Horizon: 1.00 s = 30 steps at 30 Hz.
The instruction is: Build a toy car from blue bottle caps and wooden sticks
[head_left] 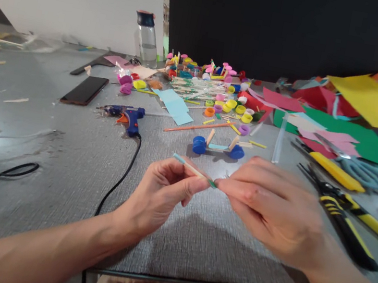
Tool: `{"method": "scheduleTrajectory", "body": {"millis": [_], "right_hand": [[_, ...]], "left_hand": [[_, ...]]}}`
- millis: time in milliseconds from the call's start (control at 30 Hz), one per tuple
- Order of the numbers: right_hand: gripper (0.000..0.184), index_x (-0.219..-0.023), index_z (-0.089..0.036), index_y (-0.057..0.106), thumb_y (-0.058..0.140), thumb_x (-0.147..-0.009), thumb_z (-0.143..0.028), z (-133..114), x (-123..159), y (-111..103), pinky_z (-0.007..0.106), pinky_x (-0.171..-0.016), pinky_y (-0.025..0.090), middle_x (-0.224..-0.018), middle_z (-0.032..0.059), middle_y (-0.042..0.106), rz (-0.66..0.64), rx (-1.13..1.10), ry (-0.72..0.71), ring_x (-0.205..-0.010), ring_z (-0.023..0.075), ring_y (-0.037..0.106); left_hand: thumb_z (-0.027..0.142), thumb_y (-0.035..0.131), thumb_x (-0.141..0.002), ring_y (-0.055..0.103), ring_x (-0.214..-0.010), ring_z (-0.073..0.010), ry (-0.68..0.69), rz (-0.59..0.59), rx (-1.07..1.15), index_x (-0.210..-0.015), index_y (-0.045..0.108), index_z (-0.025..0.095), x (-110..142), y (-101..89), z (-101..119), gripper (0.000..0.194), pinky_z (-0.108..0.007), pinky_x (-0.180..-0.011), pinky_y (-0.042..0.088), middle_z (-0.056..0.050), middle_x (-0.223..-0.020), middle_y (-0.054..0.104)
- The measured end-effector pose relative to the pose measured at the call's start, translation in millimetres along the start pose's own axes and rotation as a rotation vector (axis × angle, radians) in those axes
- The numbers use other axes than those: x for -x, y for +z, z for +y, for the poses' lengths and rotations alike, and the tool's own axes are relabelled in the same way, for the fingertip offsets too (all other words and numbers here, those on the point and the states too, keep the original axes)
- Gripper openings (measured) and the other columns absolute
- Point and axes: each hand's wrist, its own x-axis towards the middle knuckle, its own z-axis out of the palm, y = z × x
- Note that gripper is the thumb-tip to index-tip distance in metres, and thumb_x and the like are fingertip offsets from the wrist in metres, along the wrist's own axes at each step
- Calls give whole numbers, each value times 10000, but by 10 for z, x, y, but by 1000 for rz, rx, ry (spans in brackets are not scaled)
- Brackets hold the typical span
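Observation:
A thin, pale craft stick, light blue at its left end and green at its right, is held above the table's near part. My left hand pinches it between thumb and fingers. The fingers of my right hand are closed at the green tip; its palm side is hidden. Just beyond my hands stands a small assembly with blue bottle caps, two upright stick pieces and a light blue strip. A blue glue gun lies on its side to the left, its black cord running toward me.
Bottle caps, sticks and paper pieces crowd the back middle. A phone and a water bottle are at the left. Pliers, a yellow cutter, scissors and coloured sheets lie at the right.

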Motion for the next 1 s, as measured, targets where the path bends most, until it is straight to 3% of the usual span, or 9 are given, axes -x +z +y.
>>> {"method": "scheduleTrajectory", "body": {"millis": [367,667,1000], "right_hand": [[119,-965,-175,629,566,-939,-78,26,38,-60,360,-600,493,-786,49,648,-95,137,-164,-724,204,570],[233,-1054,-170,643,624,-880,-16,-2,94,-65,367,-664,532,-807,76,683,25,97,-18,-768,210,616],[219,-1020,-220,651,568,-918,-45,-1,40,-66,358,-637,507,-773,39,659,11,166,-82,-736,203,583]], "left_hand": [[281,851,-696,449,-499,-67,6,33,-7,-614,737,209,-30,-13,-17,157,-201,-470,341,27,-577,607],[283,833,-717,454,-506,-61,18,25,-36,-619,751,206,-40,-30,14,149,-196,-477,354,16,-617,631],[230,800,-750,413,-512,-72,98,-8,-103,-578,703,190,-12,-2,26,202,-206,-485,320,30,-543,560]]}}
